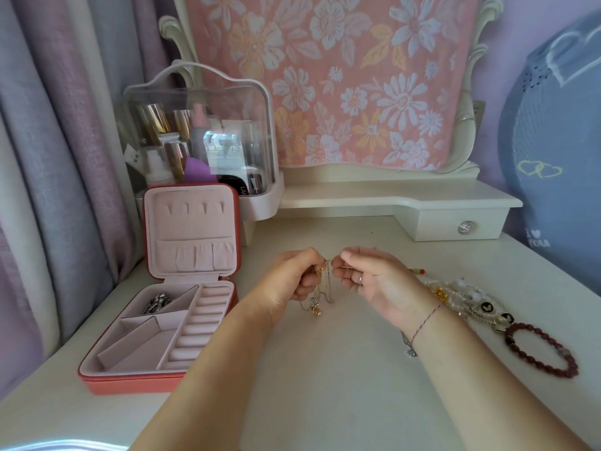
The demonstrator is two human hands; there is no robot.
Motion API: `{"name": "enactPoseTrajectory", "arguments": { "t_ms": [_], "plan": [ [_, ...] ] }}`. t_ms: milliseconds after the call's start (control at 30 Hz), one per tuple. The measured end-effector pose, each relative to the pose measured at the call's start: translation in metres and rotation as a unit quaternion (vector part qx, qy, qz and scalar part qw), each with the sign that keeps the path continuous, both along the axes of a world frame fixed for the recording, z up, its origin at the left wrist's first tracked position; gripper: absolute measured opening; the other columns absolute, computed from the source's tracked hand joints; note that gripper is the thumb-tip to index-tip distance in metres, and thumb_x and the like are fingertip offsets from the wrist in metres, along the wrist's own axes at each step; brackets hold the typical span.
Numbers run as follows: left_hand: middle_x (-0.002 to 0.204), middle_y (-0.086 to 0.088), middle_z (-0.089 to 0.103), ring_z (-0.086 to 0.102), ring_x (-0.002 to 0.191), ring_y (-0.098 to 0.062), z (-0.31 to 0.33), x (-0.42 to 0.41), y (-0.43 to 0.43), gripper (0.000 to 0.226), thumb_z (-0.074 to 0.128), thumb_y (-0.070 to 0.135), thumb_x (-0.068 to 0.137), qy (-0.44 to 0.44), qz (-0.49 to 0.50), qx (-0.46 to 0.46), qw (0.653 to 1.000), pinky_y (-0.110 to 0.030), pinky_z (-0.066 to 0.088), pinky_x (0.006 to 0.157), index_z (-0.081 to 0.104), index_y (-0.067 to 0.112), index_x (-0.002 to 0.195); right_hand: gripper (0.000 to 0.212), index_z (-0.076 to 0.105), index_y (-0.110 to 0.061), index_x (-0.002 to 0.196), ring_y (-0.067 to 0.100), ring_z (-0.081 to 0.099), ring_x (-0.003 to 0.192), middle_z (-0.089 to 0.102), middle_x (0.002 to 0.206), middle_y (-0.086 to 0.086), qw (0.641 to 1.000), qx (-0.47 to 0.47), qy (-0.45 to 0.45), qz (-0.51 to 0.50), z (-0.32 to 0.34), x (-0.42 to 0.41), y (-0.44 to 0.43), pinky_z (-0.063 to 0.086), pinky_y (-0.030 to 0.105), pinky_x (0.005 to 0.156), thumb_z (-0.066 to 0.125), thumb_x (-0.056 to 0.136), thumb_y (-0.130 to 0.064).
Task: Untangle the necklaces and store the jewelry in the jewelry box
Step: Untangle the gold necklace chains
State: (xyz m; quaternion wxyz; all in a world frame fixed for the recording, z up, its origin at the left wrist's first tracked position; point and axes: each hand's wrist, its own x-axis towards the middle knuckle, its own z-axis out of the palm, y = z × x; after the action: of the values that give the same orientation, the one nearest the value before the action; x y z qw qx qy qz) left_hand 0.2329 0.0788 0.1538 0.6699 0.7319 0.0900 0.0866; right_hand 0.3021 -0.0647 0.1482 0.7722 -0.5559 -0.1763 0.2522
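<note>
As both forearms reached forward from the lower edge of the view and converged over the middle of the counter, the left hand and the right hand were found close together, palms turned toward each other, with only a narrow gap between the fingertips. The left hand had its fingers curled inward and gripped the upper part of the tangled necklaces. The right hand pinched a fine strand of the same bundle between thumb and forefinger, its remaining fingers loosely bent; a ring showed on one finger and a thin cord bracelet on the wrist. The bundle of gold and silver chains hung down between the two hands, a small pendant at its lowest point; whether it touched the counter could not be determined. The jewelry box stood open on the counter well to the left of the hands, lid upright, with a silver chain lying in its rear left compartment. To the right of the right forearm lay pearl-beaded pieces and, nearer the viewer, a dark red bead bracelet.
</note>
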Motion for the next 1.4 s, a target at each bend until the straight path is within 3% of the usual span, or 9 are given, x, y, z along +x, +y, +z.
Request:
{"name": "enactPoseTrajectory", "arguments": {
  "t_ms": [67,200,367,567,700,800,933,1200,1400],
  "plan": [
    [0.053,0.004,0.026,0.017,0.050,-0.014,0.0002,0.0005,0.0012,0.021,0.058,0.025,0.080,-0.004,0.001,-0.007,1.000,-0.020,0.016,0.042,0.049,0.020,0.061,0.012,0.061,-0.011,0.085,0.017,0.061,0.074,0.064,0.080,0.004,1.000,-0.003,-0.016,-0.008,-0.0013,0.0006,0.0004,0.042,0.025,0.068,0.054,0.093,-0.004],
    [0.050,0.006,0.027,0.017,0.049,-0.012,0.0023,-0.0007,0.0021,0.026,0.055,0.017,0.093,-0.020,0.007,-0.030,0.999,-0.019,0.017,0.041,0.059,0.018,0.067,0.008,0.064,-0.016,0.081,0.011,0.051,0.069,0.057,0.070,-0.007,0.985,-0.086,-0.134,-0.072,-0.0024,0.0018,-0.0011,0.038,0.024,0.065,0.067,0.086,-0.010],
    [0.049,0.007,0.028,0.018,0.048,-0.011,0.0009,-0.0010,0.0032,0.024,0.058,0.019,0.093,-0.032,-0.005,-0.027,0.999,-0.018,0.016,0.042,0.065,0.018,0.071,0.019,0.068,-0.012,0.080,0.008,0.045,0.059,0.053,0.057,-0.012,0.979,-0.105,-0.165,-0.051,-0.0026,-0.0013,-0.0018,0.034,0.022,0.062,0.072,0.081,-0.030],
    [0.051,0.007,0.030,0.020,0.047,-0.009,0.0007,-0.0019,0.0032,0.013,0.062,0.021,0.092,-0.035,-0.019,-0.023,0.999,-0.018,0.018,0.043,0.067,0.016,0.081,0.020,0.071,-0.020,0.074,0.007,0.048,0.059,0.057,0.057,-0.013,0.980,-0.119,-0.153,-0.036,-0.0034,-0.0018,-0.0018,0.035,0.021,0.062,0.076,0.066,-0.038],
    [0.049,0.008,0.031,0.022,0.044,-0.007,0.0007,-0.0009,0.0038,0.008,0.064,0.019,0.090,-0.033,-0.019,-0.031,0.999,-0.017,0.018,0.042,0.068,0.012,0.088,0.005,0.072,-0.018,0.075,0.007,0.049,0.057,0.059,0.057,-0.009,0.987,-0.086,-0.137,-0.022,-0.0048,0.0019,-0.0022,0.035,0.021,0.058,0.075,0.075,-0.022],
    [0.049,0.007,0.033,0.022,0.045,-0.009,0.0001,-0.0009,0.0042,0.007,0.064,0.018,0.090,-0.025,-0.026,-0.025,0.999,-0.020,0.017,0.044,0.068,0.014,0.086,0.006,0.070,-0.015,0.077,0.007,0.048,0.057,0.058,0.059,-0.007,0.992,-0.060,-0.111,-0.014,-0.0059,0.0047,-0.0021,0.034,0.021,0.057,0.069,0.082,-0.012],
    [0.052,0.005,0.036,0.028,0.045,-0.010,-0.0019,-0.0005,0.0021,0.019,0.062,0.015,0.090,-0.002,-0.044,0.027,0.999,-0.020,0.022,0.043,0.063,0.021,0.071,0.005,0.066,-0.012,0.078,0.009,0.047,0.057,0.056,0.061,-0.004,0.997,-0.025,-0.065,-0.017,-0.0040,0.0056,-0.0021,0.034,0.019,0.054,0.066,0.083,-0.009],
    [0.055,0.005,0.040,0.032,0.047,-0.010,-0.0001,0.0015,0.0025,0.019,0.060,0.010,0.089,-0.023,-0.006,-0.019,1.000,-0.020,0.022,0.044,0.054,0.018,0.073,0.013,0.066,-0.014,0.072,0.009,0.050,0.059,0.058,0.062,-0.004,0.995,-0.038,-0.080,-0.035,-0.0040,0.0047,-0.0011,0.035,0.022,0.060,0.068,0.083,-0.006],
    [0.051,0.009,0.032,0.025,0.044,-0.007,-0.0020,0.0024,-0.0002,0.018,0.060,0.010,0.090,-0.024,0.027,-0.027,0.999,-0.016,0.021,0.040,0.056,0.017,0.074,0.019,0.061,-0.015,0.068,0.010,0.052,0.062,0.057,0.062,-0.004,0.991,-0.070,-0.103,-0.051,-0.0036,0.0035,0.0016,0.036,0.025,0.062,0.065,0.083,-0.004]
  ]
}}
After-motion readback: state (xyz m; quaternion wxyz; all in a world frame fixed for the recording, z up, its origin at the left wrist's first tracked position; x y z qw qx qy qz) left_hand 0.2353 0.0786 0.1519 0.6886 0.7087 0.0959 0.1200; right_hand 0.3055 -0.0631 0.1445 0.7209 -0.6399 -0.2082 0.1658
